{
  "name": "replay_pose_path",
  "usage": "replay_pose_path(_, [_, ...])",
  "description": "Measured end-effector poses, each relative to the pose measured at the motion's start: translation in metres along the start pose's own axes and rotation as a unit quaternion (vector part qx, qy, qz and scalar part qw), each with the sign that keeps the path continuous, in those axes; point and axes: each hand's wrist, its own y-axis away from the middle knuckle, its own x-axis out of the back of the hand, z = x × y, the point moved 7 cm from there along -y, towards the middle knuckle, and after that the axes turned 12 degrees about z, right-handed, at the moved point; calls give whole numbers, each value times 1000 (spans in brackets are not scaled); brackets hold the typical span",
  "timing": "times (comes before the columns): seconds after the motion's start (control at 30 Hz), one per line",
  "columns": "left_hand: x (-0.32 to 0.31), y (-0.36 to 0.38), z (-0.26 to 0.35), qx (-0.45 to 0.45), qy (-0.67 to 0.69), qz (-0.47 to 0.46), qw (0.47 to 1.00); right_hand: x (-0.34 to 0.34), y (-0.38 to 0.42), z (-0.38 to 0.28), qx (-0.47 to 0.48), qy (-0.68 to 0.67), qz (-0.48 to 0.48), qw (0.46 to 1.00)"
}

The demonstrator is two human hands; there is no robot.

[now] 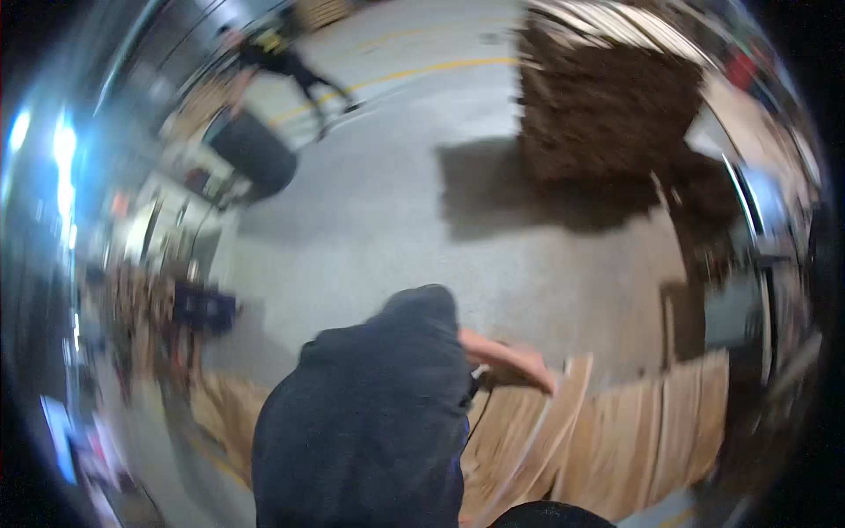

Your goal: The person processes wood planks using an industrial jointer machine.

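My left arm in a dark sleeve fills the lower middle of the view, bent so that the bare forearm reaches right. My left hand point(531, 368), smeared by motion, is closed at the upper end of a long wooden board point(563, 414). That board leans at a slant across other light brown boards point(629, 431), which lie side by side along the bottom. More boards point(506, 427) show below the forearm. My right hand is out of view. A black rounded shape point(550, 517) at the bottom edge cannot be made out.
A tall stack of dark-edged wood point(607, 110) stands ahead to the right, on the grey floor point(361, 238). A person point(286, 62) walks at the far left, near a dark bin point(251, 154). A blue object point(204, 306) and blurred equipment stand at left.
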Motion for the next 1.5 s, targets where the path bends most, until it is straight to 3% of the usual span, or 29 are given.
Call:
replay_pose_path(0.13, [-82,-69,-32,10,87,27,996,-41,-52,-60,66,100,-93,989])
replay_pose_path(0.2, [-91,-48,-39,19,83,2,996,-35,-62,-76,70,121,-107,984])
replay_pose_path(0.53, [-80,13,-77,53,-7,-66,996,-44,-71,-73,75,118,-109,984])
replay_pose_path(0.63, [-56,22,-75,74,-36,-27,996,-32,-73,-69,80,115,-116,983])
replay_pose_path(0.73, [-45,22,-72,111,-45,81,989,-17,-72,-67,86,115,-118,982])
replay_pose_path(0.8, [-26,43,-35,73,-63,86,992,-11,-72,-65,90,111,-116,983])
replay_pose_path(0.87, [-23,46,-21,70,5,90,994,-3,-72,-62,93,108,-115,983])
replay_pose_path(1.13, [-20,41,10,31,16,70,997,22,-71,-58,85,89,-65,990])
replay_pose_path(1.4, [-66,-13,9,-11,4,70,997,72,-75,-53,59,65,6,996])
replay_pose_path(1.43, [-64,-6,13,-10,63,21,998,87,-71,-50,53,57,24,997])
replay_pose_path(1.5, [-57,-5,23,15,56,8,998,116,-51,-43,29,32,84,995])
